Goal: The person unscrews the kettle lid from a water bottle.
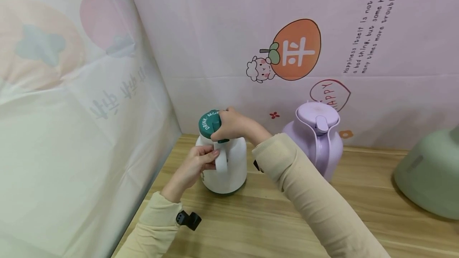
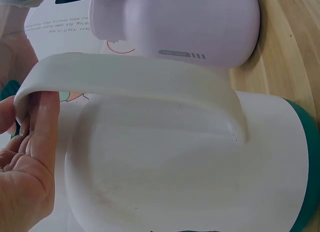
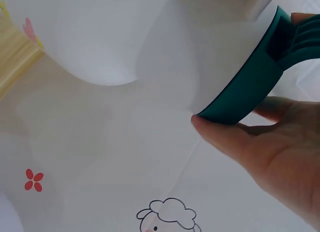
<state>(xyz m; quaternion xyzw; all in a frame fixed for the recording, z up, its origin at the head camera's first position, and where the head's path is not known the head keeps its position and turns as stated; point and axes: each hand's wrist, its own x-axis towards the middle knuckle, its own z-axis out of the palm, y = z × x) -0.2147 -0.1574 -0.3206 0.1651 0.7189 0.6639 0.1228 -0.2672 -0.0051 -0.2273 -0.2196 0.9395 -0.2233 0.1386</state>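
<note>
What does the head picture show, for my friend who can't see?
A person's left hand holds the handle of a white jug while the right hand grips its green lid. A purple jug and part of a green container stand to the right on a wooden table, before a cartoon-printed sheet.

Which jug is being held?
White jug, dark green lid: left hand grips its handle, right hand the lid. Neither holds the lilac jug or pale green one.
</note>
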